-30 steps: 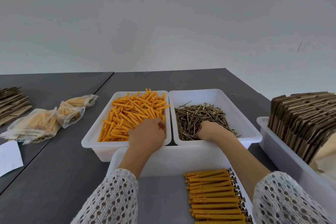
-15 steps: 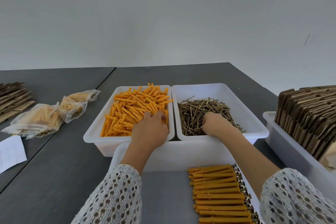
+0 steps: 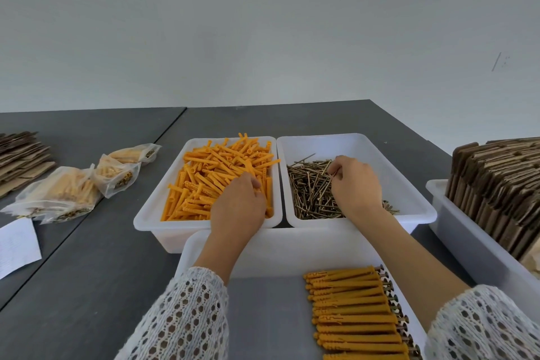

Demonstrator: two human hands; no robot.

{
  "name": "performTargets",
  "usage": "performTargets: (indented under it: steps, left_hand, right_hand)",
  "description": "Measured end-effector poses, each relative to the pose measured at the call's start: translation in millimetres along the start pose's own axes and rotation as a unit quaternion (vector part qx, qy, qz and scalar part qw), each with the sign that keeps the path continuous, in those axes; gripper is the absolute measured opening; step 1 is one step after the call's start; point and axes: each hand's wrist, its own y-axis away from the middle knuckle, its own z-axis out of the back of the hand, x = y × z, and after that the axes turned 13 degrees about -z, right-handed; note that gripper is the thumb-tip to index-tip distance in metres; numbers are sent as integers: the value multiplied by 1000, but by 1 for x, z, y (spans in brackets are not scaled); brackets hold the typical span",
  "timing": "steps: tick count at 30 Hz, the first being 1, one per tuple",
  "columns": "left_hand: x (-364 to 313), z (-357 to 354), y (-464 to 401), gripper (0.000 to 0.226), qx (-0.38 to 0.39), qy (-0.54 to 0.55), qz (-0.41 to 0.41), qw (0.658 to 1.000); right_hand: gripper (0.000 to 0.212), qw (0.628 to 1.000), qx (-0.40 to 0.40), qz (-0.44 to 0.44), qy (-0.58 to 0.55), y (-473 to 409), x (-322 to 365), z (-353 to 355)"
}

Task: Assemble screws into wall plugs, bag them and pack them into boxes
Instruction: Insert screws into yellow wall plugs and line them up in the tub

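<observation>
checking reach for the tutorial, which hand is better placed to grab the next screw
Right. The right hand is already over the screws in the right-hand tub, its fingertips pinching at one. The left hand is in the tub of orange wall plugs.

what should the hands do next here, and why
Probably lift both hands back over the near tray and push the screw into a plug. The right hand pinches a screw above the screw pile; the left hand is curled in the orange plugs, its catch hidden.
</observation>
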Motion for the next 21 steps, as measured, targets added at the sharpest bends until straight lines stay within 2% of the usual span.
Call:
performTargets:
  steps: [4,9,15,18,21]
  left_hand:
    - [0,-1,4,2,-62,4,-1,998]
    - [-3,2,6,3,-100,15,25,995]
    - [-4,3,8,27,-122,45,38,991]
    - [-7,6,9,35,-141,55,46,987]
    - [-7,9,9,32,-177,93,46,979]
  right_hand:
    - [26,994,-64,14,-90,1,0,1]
    - [21,985,-91,23,-146,2,1,2]
    - [5,984,-81,40,-155,3,4,1]
    - [26,982,-67,50,-168,4,6,1]
    - [46,974,-38,24,-220,7,7,3]
